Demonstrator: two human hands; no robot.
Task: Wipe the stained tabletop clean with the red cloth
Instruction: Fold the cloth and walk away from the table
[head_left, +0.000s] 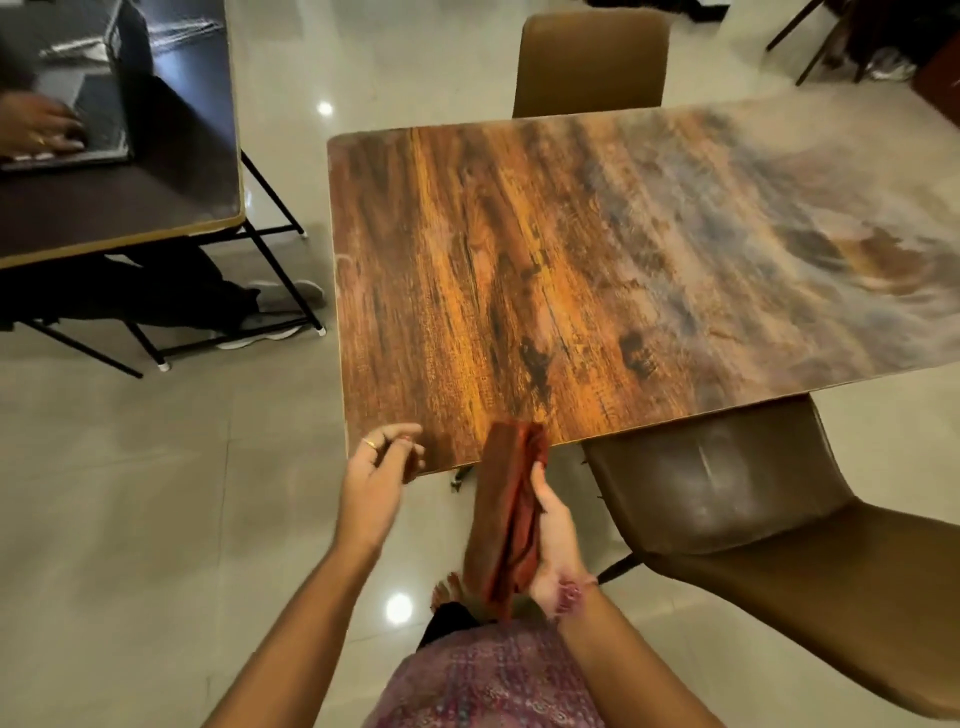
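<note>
Head view: one folded red cloth (506, 512), a long soft rectangle, is gripped by the right hand (553, 540) along its side, just short of the worktop (571, 249) edge. The left hand (376, 475) hovers beside it, fingers loosely curled, holding nothing. Wood-grain worktop, hazy smears ahead to the right. Two brown chairs (727, 519).

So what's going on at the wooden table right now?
A person stands at the near edge of the wooden table. The right hand holds a folded red cloth at that edge, not yet laid flat on the top. The left hand hovers open by the near corner. A hazy whitish film covers the far right part; wiping looks about to begin.
</note>
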